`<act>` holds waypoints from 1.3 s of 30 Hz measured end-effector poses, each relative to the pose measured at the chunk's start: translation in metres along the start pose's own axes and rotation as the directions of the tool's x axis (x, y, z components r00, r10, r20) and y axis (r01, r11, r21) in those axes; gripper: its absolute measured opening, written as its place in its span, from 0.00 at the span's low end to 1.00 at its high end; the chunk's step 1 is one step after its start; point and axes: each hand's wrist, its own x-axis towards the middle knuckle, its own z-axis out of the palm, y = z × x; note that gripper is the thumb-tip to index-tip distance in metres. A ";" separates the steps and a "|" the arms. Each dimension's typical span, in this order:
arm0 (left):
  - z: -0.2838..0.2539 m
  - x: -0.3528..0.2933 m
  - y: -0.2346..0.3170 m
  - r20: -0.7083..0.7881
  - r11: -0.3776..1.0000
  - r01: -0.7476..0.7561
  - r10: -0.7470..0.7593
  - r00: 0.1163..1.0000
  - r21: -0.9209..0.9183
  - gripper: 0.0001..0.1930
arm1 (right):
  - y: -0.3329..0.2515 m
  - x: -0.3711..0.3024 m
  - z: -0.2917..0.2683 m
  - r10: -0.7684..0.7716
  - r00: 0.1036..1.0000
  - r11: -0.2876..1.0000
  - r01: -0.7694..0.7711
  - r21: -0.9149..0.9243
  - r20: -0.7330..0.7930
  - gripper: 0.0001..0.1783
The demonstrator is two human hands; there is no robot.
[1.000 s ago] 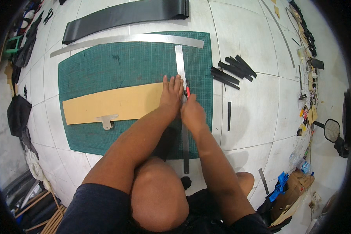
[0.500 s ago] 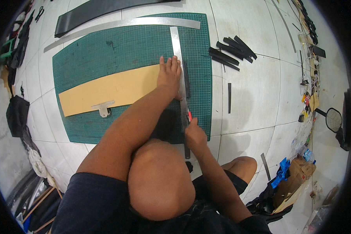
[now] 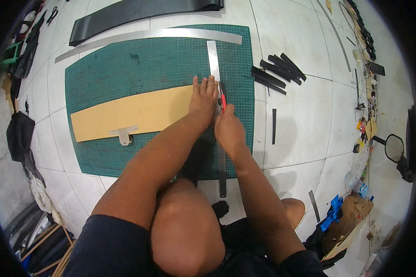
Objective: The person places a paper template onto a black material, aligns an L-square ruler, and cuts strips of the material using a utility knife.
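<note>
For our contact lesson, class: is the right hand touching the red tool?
Touching: the head view shows the right hand closed around the red tool, whose red front juts out ahead.

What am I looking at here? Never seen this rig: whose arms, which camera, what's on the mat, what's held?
No robot: these are one person's bare hands. The view is from the left of two fisheye cameras worn on the head, looking down, so straight edges bend near the rim; picture left is the person's left.

On the tiled floor lies a green mat. On it are a tan sheet with a metal clip at its near edge, and a ruler running past the near edge.

The left hand lies flat, fingers at the ruler. The right hand grips a red tool, probably a cutter, beside the ruler. Black strips lie to the right.
</note>
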 end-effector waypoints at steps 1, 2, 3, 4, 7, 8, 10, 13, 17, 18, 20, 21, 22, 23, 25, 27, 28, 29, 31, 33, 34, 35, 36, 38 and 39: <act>0.005 0.001 0.001 0.000 1.000 -0.001 0.001 1.000 -0.002 0.49 | 0.000 0.008 0.003 0.011 1.000 1.000 -0.011 0.012 -0.016 0.15; 0.004 -0.001 0.001 -0.032 0.998 0.004 -0.006 0.999 -0.059 0.43 | 0.004 0.012 0.007 0.014 1.000 1.000 -0.014 0.010 -0.012 0.15; 0.002 -0.002 0.001 -0.064 0.993 0.007 -0.014 0.998 -0.115 0.38 | 0.008 0.015 0.011 0.029 0.999 0.999 -0.028 0.016 -0.030 0.15; 0.000 -0.002 0.003 -0.062 0.993 0.004 -0.012 0.998 -0.120 0.38 | 0.014 0.018 0.014 0.044 0.998 0.999 -0.043 0.022 -0.049 0.16; -0.001 -0.005 -0.003 0.007 0.993 -0.025 0.026 1.000 -0.117 0.39 | 0.006 0.018 0.013 0.080 0.997 0.996 -0.080 0.034 -0.003 0.17; 0.002 -0.005 -0.004 -0.017 0.995 -0.007 0.005 1.000 -0.096 0.40 | 0.003 0.019 0.011 0.079 0.997 0.996 -0.079 0.036 -0.001 0.17; 0.007 -0.004 -0.004 -0.042 0.997 0.011 -0.014 0.999 -0.074 0.41 | -0.004 0.023 0.006 0.061 0.998 0.997 -0.061 -0.039 0.003 0.19; -0.009 -0.003 -0.002 -0.005 0.999 -0.021 0.021 1.000 -0.041 0.44 | -0.003 0.034 -0.013 0.054 0.998 0.991 -0.051 -0.122 0.024 0.19; -0.010 -0.001 0.001 0.022 0.997 -0.029 0.031 0.999 -0.069 0.51 | 0.010 0.024 -0.013 0.035 0.996 0.995 -0.028 -0.095 0.079 0.20; -0.009 -0.003 -0.001 0.000 0.999 -0.003 0.003 1.000 -0.049 0.56 | 0.015 0.010 -0.008 0.077 0.990 0.993 -0.065 -0.098 0.122 0.20; -0.021 -0.009 -0.006 0.090 0.994 -0.019 0.029 0.996 -0.112 0.61 | 0.032 -0.027 0.005 0.101 0.980 0.993 -0.089 -0.077 0.169 0.20; -0.033 -0.010 -0.012 0.156 0.986 -0.017 0.043 0.987 -0.164 0.66 | 0.045 -0.045 0.012 0.073 0.984 0.997 -0.065 -0.050 0.160 0.20; -0.030 -0.014 -0.017 0.159 0.986 -0.001 0.028 0.987 -0.166 0.66 | 0.048 -0.059 0.022 0.094 0.979 0.995 -0.085 -0.057 0.178 0.19; -0.028 -0.016 -0.018 0.167 0.986 -0.003 0.031 0.985 -0.167 0.70 | 0.055 -0.074 0.031 0.119 0.973 0.992 -0.110 -0.057 0.196 0.19; -0.033 -0.011 -0.012 0.149 0.985 -0.004 0.031 0.988 -0.174 0.73 | 0.092 -0.102 0.054 0.094 0.993 0.995 -0.091 -0.034 0.076 0.18; -0.038 -0.007 -0.005 0.175 0.992 -0.034 0.056 0.983 -0.125 0.74 | 0.104 -0.113 0.055 0.085 0.994 0.996 -0.082 -0.045 0.062 0.17; -0.041 -0.003 -0.006 0.166 0.992 -0.021 0.042 0.985 -0.122 0.74 | 0.108 -0.110 0.055 0.082 0.995 0.996 -0.080 -0.048 0.057 0.17; -0.038 -0.005 -0.006 0.167 0.990 -0.039 0.062 0.984 -0.137 0.74 | 0.101 -0.111 0.050 0.076 0.995 0.996 -0.073 -0.047 0.063 0.17; -0.027 -0.011 -0.016 0.178 0.989 -0.042 0.066 0.982 -0.139 0.74 | 0.070 -0.113 0.033 0.118 0.990 0.993 -0.117 -0.013 0.081 0.16; -0.022 -0.012 -0.016 0.154 0.981 -0.011 0.042 0.987 -0.193 0.75 | 0.054 -0.102 0.026 0.082 0.996 0.997 -0.082 0.000 0.043 0.15; -0.020 -0.014 -0.014 0.149 0.980 -0.016 0.046 0.988 -0.196 0.75 | 0.047 -0.093 0.026 0.053 0.999 0.998 -0.053 0.014 0.010 0.15; -0.021 -0.014 -0.013 0.129 0.980 -0.021 0.047 0.991 -0.197 0.71 | 0.042 -0.081 0.026 0.062 0.998 0.998 -0.062 0.009 0.000 0.15; -0.027 -0.010 -0.011 0.097 0.980 -0.026 0.046 0.994 -0.196 0.67 | 0.036 -0.061 0.022 0.019 0.998 1.000 -0.018 0.023 -0.059 0.14; -0.007 -0.005 -0.007 0.039 0.988 -0.008 0.014 0.999 -0.153 0.60 | 0.017 -0.027 0.023 -0.051 0.993 0.997 0.057 0.055 -0.106 0.14; -0.005 -0.005 -0.006 -0.016 0.992 -0.004 0.002 1.000 -0.127 0.53 | 0.010 -0.014 0.023 -0.002 0.996 0.998 0.007 0.057 -0.087 0.14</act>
